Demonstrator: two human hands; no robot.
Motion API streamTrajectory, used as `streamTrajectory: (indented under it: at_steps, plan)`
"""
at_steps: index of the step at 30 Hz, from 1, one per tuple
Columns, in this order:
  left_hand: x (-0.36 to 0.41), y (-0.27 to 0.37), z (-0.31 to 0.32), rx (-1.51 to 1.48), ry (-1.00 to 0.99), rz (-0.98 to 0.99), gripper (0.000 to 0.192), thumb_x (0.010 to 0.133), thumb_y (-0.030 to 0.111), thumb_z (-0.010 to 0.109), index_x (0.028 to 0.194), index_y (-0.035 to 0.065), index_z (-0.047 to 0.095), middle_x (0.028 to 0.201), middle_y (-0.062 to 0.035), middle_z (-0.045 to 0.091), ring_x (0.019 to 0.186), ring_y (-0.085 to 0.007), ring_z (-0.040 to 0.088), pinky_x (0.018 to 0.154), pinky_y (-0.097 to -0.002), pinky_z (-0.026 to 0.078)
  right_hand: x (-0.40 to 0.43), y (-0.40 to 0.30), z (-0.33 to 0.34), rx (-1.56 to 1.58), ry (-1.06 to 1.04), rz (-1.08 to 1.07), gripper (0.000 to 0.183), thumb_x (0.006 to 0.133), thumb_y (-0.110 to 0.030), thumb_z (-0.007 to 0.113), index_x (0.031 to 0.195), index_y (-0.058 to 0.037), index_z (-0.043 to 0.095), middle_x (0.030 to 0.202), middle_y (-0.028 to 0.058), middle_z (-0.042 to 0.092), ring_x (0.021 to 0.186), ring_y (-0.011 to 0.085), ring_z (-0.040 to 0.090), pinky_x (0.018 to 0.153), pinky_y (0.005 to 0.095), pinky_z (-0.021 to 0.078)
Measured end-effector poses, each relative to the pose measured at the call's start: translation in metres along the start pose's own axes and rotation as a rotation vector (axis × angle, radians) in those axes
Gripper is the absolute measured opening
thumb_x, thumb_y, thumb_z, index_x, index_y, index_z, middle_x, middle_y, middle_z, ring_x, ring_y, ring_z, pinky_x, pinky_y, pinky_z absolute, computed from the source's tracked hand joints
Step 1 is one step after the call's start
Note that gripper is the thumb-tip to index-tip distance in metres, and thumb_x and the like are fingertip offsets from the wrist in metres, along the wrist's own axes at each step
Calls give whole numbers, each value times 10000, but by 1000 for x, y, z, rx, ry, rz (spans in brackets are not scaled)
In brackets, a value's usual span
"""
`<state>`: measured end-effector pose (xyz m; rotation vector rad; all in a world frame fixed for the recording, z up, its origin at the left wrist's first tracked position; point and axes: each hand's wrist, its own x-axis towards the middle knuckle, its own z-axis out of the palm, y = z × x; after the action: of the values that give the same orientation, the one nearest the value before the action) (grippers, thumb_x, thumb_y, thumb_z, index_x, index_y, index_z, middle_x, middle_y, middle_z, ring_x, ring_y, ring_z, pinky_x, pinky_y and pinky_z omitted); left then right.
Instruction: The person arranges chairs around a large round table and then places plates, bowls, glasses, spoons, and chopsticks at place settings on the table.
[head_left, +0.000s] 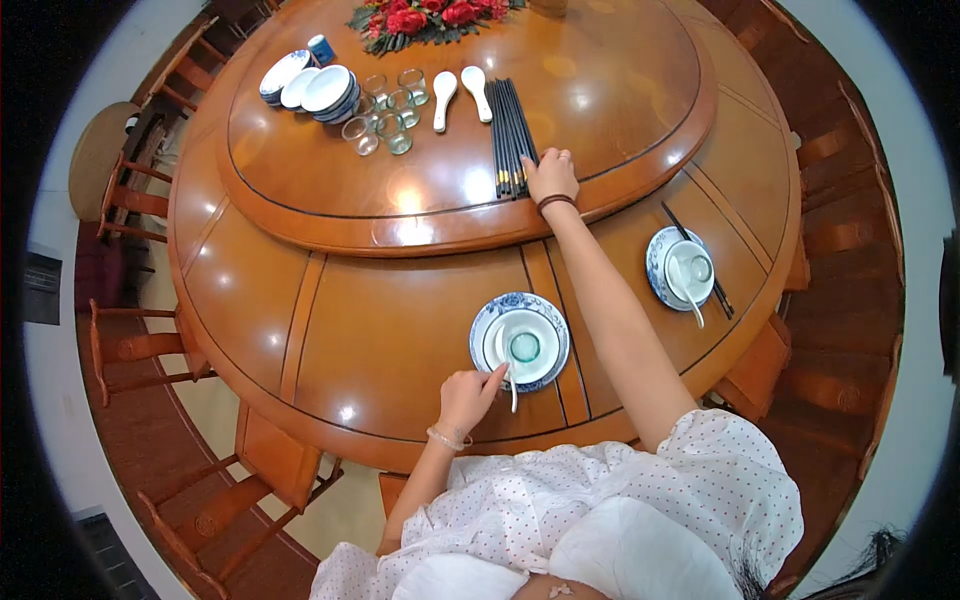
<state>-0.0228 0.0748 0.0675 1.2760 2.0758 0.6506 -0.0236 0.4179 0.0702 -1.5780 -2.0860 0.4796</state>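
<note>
My right hand (553, 176) reaches over the raised turntable, its thumb against the right side of a row of black chopsticks (510, 135) with gold bands near one end. Whether the fingers grip any of them is hidden. Nearer to me, my left hand (469, 397) is beside a blue-and-white plate (480, 319), its fingertips at the handle of a white spoon (514, 397); a firm grip cannot be made out. The spoon rests in a white bowl (551, 345) on that plate. Inside the bowl stands a small glass cup (524, 346).
To the right, another plate (655, 270) carries a bowl, cup and spoon, with chopsticks (724, 300) alongside. The turntable (615, 112) holds stacked bowls (330, 90), several glass cups (394, 131), two spoons (444, 97) and red flowers (409, 21). Wooden chairs (277, 457) surround the table.
</note>
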Motion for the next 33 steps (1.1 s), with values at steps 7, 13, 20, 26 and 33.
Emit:
streamTrajectory:
  at_steps: [7, 13, 20, 26, 33]
  plan:
    - [-6, 10, -9, -196, 133, -32, 444, 909, 350, 534, 593, 75, 680, 500, -57, 596, 460, -210, 587, 475, -314, 450, 4, -21, -6, -41, -35, 63, 385, 838, -298, 618, 1052, -5, 492, 1103, 179, 552, 1007, 331, 590, 799, 436, 512]
    - [12, 11, -36, -259, 230, 83, 382, 902, 292, 560, 631, 56, 692, 509, -74, 592, 447, -205, 572, 451, -304, 422, 1, -56, 15, -68, -197, 33, 426, 843, -308, 551, 1070, 45, 479, 1129, 247, 556, 1005, 351, 602, 837, 437, 505]
    - [16, 17, -27, -533, 235, 89, 358, 908, 261, 563, 662, 38, 695, 530, -81, 604, 446, -159, 574, 443, -274, 414, 25, 18, 48, 146, -232, -202, 387, 844, -249, 481, 1008, 100, 452, 822, 241, 637, 819, 310, 657, 701, 418, 509]
    - [-7, -11, -21, -489, 260, -36, 365, 912, 263, 557, 664, 33, 695, 539, -81, 611, 451, -153, 575, 452, -271, 420, -151, 36, -26, 1187, -588, 194, 128, 993, -232, 400, 1050, -124, 438, 640, -53, 376, 479, 36, 308, 403, 192, 250]
    - [-10, 2, -10, -388, 116, 53, 384, 902, 296, 559, 636, 50, 684, 550, -82, 613, 472, -194, 585, 471, -293, 433, -311, 143, -38, 680, -473, 53, 252, 977, -206, 412, 1140, -15, 390, 781, 98, 553, 569, 214, 527, 492, 329, 416]
